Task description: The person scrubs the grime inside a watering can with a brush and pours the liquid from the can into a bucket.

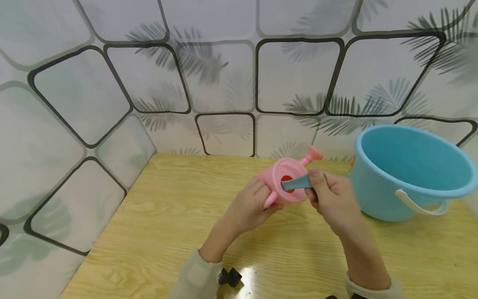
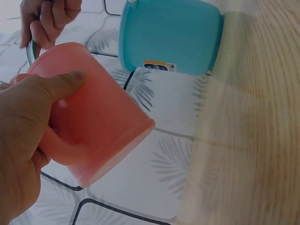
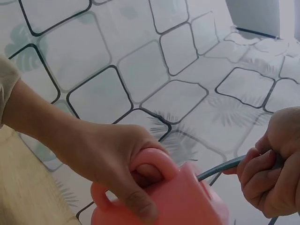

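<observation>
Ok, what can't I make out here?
Red thing inside pink watering can: head view, partly covered by the blue-grey tool.
Tool's gripped part: head view, covered by the right hand.
Label on blue bucket: left wrist view, print too small.
Part of can: right wrist view, cut off by bottom edge.

The head view is evenly and softly lit, with a white patch of glare on the pale yellow wood-grain desk [image 1: 168, 207] near the bottom edge (the grain washes out there). A faint, soft-edged shadow lies below the pink plastic watering can [image 1: 295, 168]. The round light-blue plastic bucket [image 1: 377, 191] looks stretched toward the right edge. Both wrist views are dimmer and slightly soft; the right one brightens at upper right.
</observation>
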The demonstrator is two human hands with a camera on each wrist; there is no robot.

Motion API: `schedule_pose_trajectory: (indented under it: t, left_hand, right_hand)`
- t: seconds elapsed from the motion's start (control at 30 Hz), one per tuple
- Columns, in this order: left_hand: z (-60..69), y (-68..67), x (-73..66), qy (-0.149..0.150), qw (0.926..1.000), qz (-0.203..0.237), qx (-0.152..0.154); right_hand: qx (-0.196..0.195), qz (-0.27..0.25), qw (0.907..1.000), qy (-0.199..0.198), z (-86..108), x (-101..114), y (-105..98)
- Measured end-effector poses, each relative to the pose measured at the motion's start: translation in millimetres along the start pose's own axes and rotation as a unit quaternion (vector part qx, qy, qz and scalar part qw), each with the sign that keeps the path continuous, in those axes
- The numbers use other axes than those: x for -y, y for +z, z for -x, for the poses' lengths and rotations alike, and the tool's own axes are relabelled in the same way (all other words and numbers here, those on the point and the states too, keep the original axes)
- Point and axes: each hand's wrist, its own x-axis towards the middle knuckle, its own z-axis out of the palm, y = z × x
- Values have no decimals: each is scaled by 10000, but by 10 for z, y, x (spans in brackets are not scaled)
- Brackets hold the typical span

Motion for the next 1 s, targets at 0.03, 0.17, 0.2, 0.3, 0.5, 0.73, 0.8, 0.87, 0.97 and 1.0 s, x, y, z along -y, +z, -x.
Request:
schedule_pose_trajectory:
  t: [0.03, 0.17, 0.2, 0.3, 0.5, 0.73, 0.8, 0.87, 0.97, 1.0]
  left_hand:
    - [0, -1, -1, 16, 10000, 62, -21]
    - [6, -28, -13, 34, 9994, 332, -133]
    - [6, -36, -15, 29, 9992, 369, -148]
    - [5, -52, -5, 53, 9992, 371, -169]
    - [11, -41, 10, 167, 9995, 230, -119]
    - [6, -49, -21, 132, 9997, 174, -125]
    - [2, -58, -17, 121, 9998, 140, -106]
    - [-6, -63, -8, 139, 9998, 91, -87]
    - [-13, -54, 5, 249, 9996, -42, -90]
    - [-15, -50, 6, 291, 9995, -91, -102]
  right_hand:
    - [155, 35, 9999, -32, -15, -13, 14]
    - [715, -78, 9972, -184, -47, -47, 43]
    - [756, -202, 9967, -233, -43, -48, 31]
    - [633, -448, 9962, -406, -11, -19, -48]
    - [529, -459, 9961, -530, 7, 27, -142]
    - [930, -814, 9922, -137, -38, -5, -41]
    - [773, -821, 9936, -81, -21, 10, -65]
    - [525, -902, 9945, -43, 1, 21, -101]
    - [204, -1016, 9946, 21, 17, 24, -116]
    - [183, -1086, 9939, 26, 13, 22, -100]
